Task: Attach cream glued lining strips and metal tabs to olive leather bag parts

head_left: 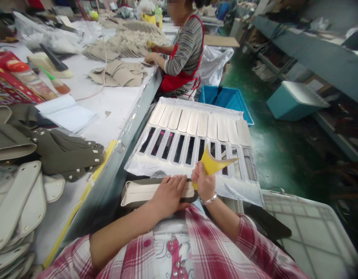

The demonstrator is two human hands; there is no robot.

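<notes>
My left hand [171,194] lies over a long grey-and-cream piece [142,192] in front of my body, its fingers stretched flat across the top. The piece has a cream inner face, dark grey edges and a rounded left end. At its right end, my right hand [204,181] is closed around a yellow curved piece [211,164], pale brown on its inner side, with two points sticking up. Just beyond lies a white slotted board [144,162], with a row of cream rounded strips [192,123] across its far part.
Left, a white table [121,101] bears grey snap-studded pieces [71,149], pale strips [18,201], an open notebook [67,112] and stacked beige pieces [117,73]. A co-worker in a red apron [179,82] sits ahead. Blue crate [240,102] and lidded teal box [295,100] stand right.
</notes>
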